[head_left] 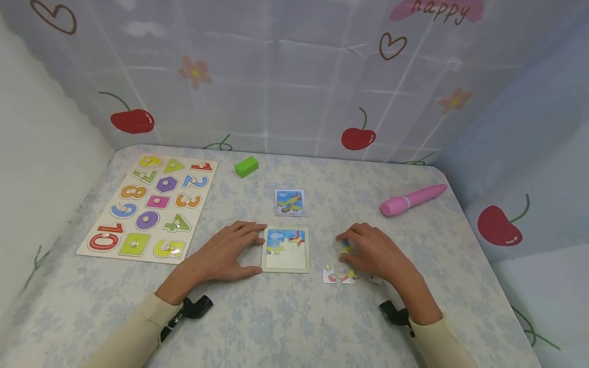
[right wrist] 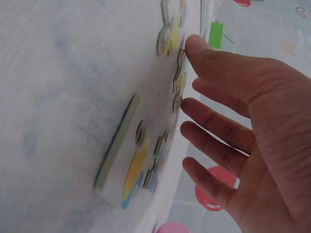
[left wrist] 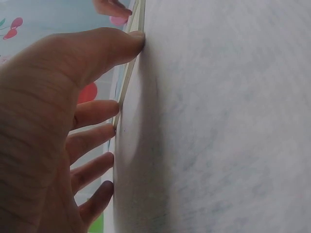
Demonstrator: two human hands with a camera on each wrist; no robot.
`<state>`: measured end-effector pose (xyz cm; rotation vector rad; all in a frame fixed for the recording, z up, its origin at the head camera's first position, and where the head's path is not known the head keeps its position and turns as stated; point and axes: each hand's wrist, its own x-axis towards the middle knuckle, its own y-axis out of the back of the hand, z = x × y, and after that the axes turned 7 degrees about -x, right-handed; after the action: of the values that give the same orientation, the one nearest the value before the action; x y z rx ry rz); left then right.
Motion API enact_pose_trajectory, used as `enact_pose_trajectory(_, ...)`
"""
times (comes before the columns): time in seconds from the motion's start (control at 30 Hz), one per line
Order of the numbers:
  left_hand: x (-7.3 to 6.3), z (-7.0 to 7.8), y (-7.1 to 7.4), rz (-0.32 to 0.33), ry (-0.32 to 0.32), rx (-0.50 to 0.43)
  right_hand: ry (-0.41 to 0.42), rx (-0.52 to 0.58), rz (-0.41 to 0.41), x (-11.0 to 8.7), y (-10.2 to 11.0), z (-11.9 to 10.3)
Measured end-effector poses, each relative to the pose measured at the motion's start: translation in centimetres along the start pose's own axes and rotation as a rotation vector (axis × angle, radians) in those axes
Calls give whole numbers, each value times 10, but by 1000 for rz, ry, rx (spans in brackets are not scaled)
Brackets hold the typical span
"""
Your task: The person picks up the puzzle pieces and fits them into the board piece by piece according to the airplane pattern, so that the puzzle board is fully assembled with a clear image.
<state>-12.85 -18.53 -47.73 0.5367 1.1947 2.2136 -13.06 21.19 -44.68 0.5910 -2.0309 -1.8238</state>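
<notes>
A square puzzle tray point(head_left: 285, 270) lies mid-table with airplane-picture pieces point(head_left: 275, 236) along its top and left. My left hand point(head_left: 225, 253) rests at the tray's left side, thumb at the lower corner and fingertips by the upper edge. In the left wrist view, the thumb point(left wrist: 116, 46) touches the tray's rim. My right hand point(head_left: 375, 253) is over a yellow-and-blue puzzle piece point(head_left: 346, 248), thumb and forefinger spread on either side of it. The right wrist view shows this piece point(right wrist: 179, 80) low on the table by the fingertips. Several loose pieces point(head_left: 329, 276) lie nearer me.
An airplane picture card point(head_left: 290, 203) lies behind the tray. A number-and-shape board point(head_left: 152, 220) is at the left, with a green block point(head_left: 246, 167) near the back edge. A pink pen-shaped object point(head_left: 413, 200) lies at the right. A printed curtain point(head_left: 285, 76) hangs behind the table.
</notes>
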Motion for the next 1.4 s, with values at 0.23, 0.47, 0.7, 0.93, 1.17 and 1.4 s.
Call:
enact_pose_trajectory(0.23,0,-1,0,4,-3,4,-5,22,37,-8,-2,3)
enact_pose_trajectory(0.47,0,-1,-1,25,-26,-12,-15,26,42,-11,-5,3)
enact_pose_trajectory(0.7,0,0,-1,23,-25,-9,7,62,61,-10,-6,5)
enact_pose_trajectory(0.93,0,0,-2,20,-19,-5,4,90,58,-9,-9,7)
enact_pose_trajectory(1.17,-1,0,-2,16,-8,-10,-4,112,42,-7,-9,5)
enact_pose_trajectory(1.4,-1,1,-2,13,0,-15,-15,99,4,-2,-6,1)
